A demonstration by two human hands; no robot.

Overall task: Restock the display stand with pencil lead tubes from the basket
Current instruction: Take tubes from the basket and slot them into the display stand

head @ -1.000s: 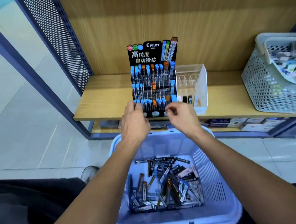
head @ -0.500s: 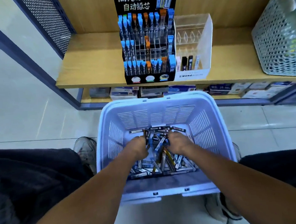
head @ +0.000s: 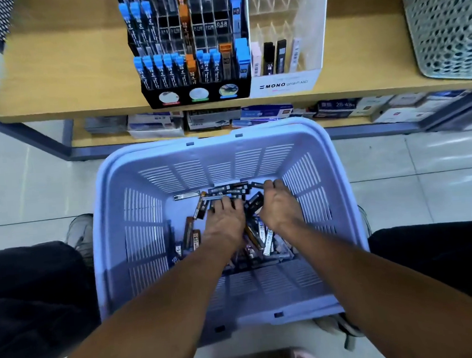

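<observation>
- We are at the picking step: both our left hand (head: 227, 224) and right hand (head: 280, 208) sit in the basket (head: 124, 270) on the lead tubes (head: 261, 233); whether fingers grip any, we cannot tell.
- Next we likely lift tubes to empty slots in the display stand (head: 195, 95) on the shelf (head: 69, 87).

Bare forearms, no sleeves; dark trousers (head: 33, 299) over both knees; grey shoes (head: 81, 234).

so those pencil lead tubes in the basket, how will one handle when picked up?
Pencil lead tubes look like small, stiff, flat plastic cases, so probably rigid and light. Glossy faces suggest slippery under the fingers. They lie criss-crossed in the lavender basket, so lifting one likely shifts its neighbours; flat sides should slide, not roll.
</observation>
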